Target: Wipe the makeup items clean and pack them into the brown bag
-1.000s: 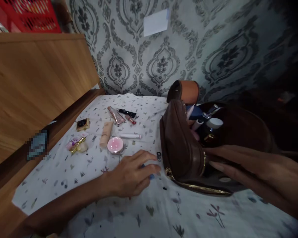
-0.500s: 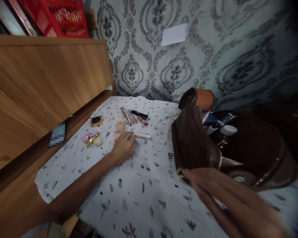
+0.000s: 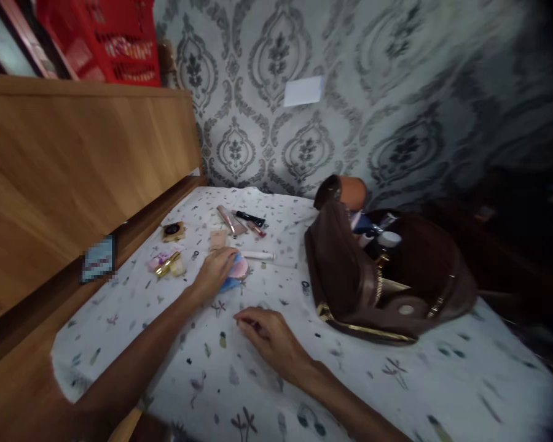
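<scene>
My left hand (image 3: 213, 273) is closed on the edge of a blue and pink item (image 3: 238, 270), which lies low over the patterned white cloth (image 3: 258, 196). A white tube (image 3: 258, 255) lies just beyond it, beside a beige tube (image 3: 218, 239). My right hand (image 3: 270, 337) hovers above the cloth, nearer to me, with its fingers loosely curled and nothing seen in them. To the right stands an open brown bag (image 3: 341, 264) with a white-lidded jar (image 3: 389, 239) and other small items inside.
Farther back lie a pink tube (image 3: 231, 220), a black tube (image 3: 251, 218) and a small red tube (image 3: 257, 229). On the left are a gold compact (image 3: 173, 231) and a gold stick (image 3: 168, 264). A wooden panel (image 3: 87, 141) borders the left side, below a red basket (image 3: 124, 43).
My right hand has left the bag's zipper and moved left towards my left hand. The blue and pink item now shows beside my left hand. The view has shifted slightly.
</scene>
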Motion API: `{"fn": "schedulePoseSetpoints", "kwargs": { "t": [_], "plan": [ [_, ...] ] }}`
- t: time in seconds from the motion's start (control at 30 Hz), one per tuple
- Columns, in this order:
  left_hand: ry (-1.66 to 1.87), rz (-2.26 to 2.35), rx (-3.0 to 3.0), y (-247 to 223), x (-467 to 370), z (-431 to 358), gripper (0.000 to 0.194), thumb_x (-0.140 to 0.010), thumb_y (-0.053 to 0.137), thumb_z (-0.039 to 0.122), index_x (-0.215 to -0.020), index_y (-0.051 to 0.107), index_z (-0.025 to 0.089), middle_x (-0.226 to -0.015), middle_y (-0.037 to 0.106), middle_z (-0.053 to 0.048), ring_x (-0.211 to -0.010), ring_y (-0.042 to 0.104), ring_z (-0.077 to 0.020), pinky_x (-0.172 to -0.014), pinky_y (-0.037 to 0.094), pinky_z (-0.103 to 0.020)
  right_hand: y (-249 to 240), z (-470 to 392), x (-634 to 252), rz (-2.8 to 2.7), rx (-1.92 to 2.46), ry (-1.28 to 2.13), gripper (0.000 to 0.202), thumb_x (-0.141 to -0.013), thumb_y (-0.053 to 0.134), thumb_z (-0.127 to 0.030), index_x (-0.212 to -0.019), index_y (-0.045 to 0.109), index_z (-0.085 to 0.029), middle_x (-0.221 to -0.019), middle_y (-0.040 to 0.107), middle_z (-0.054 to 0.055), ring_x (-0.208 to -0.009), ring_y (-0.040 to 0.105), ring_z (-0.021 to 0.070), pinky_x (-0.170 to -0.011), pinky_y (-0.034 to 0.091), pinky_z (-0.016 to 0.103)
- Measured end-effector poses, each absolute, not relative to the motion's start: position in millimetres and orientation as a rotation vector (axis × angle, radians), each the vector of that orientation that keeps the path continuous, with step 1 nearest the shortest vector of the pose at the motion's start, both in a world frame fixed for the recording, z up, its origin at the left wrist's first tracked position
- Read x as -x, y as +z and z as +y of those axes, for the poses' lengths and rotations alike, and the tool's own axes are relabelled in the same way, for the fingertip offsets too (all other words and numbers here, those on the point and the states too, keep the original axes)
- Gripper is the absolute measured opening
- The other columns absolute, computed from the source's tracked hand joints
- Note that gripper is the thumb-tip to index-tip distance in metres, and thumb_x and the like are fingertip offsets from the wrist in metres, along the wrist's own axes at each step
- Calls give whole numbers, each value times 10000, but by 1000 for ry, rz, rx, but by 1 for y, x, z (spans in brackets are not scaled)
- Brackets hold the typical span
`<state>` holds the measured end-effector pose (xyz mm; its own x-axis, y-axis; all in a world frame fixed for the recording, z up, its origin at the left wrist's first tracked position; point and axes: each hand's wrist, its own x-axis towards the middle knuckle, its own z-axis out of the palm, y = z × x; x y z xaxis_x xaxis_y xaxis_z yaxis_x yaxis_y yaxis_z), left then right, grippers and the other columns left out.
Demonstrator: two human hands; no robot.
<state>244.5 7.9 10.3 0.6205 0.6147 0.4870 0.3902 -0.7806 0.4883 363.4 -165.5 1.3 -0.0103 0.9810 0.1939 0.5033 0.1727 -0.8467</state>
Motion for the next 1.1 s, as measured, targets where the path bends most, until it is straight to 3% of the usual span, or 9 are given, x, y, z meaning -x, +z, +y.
{"fn": "schedulePoseSetpoints", "kwargs": {
  "t": [0.2, 0.47, 0.57, 0.63, 0.83, 0.97, 1.1],
  "plan": [
    [1105, 865, -2367, 14, -239, 16, 253, -938, 457, 370, -1021, 644, 222, -934, 727, -33, -855, 692, -246, -812, 559, -392, -20, -162, -360, -1506, 1457, 792, 217, -884, 561, -213, -979, 755, -196, -807, 736, 13, -702, 637, 138, -641, 472, 224],
    [1265, 1127, -2142, 23, -231, 36, 338, -878, 462, 481, -988, 646, 220, -938, 704, -46, -913, 677, -253, -800, 580, -409, -16, -167, -364, -1485, 1414, 793, 222, -863, 569, -198, -971, 762, -193, -782, 725, 5, -669, 595, 124, -620, 455, 206],
    [1247, 1217, -2082, 20, -225, 59, 401, -871, 430, 535, -1006, 633, 216, -897, 687, -81, -798, 691, -267, -691, 596, -424, -17, -166, -366, -1496, 1401, 795, 227, -872, 551, -207, -966, 758, -199, -819, 739, 8, -700, 617, 135, -638, 466, 217],
    [1223, 1288, -2072, 16, -221, 74, 389, -868, 402, 511, -989, 629, 220, -877, 685, -92, -748, 692, -260, -667, 595, -408, -19, -165, -366, -1502, 1398, 797, 236, -882, 534, -204, -971, 753, -192, -857, 749, 21, -732, 636, 145, -654, 471, 227],
    [1117, 1486, -2158, 7, -214, 101, 255, -843, 437, 286, -940, 637, 163, -954, 710, -67, -962, 655, -224, -914, 531, -366, -15, -163, -366, -1544, 1402, 784, 228, -923, 513, -256, -959, 728, -188, -842, 740, 40, -753, 652, 172, -671, 480, 265],
    [1049, 1562, -2198, 10, -211, 114, 227, -839, 460, 227, -966, 636, 159, -1003, 712, -72, -992, 646, -219, -923, 505, -331, -10, -164, -365, -1548, 1388, 805, 230, -929, 506, -283, -924, 719, -195, -832, 731, 34, -741, 644, 178, -669, 480, 272],
    [976, 1710, -2194, 21, -192, 136, 210, -847, 471, 224, -987, 614, 161, -1056, 681, -105, -1028, 632, -242, -933, 486, -374, -9, -165, -364, -1542, 1389, 821, 229, -927, 507, -285, -919, 716, -191, -836, 735, 39, -741, 645, 183, -660, 470, 274]
  ]
}}
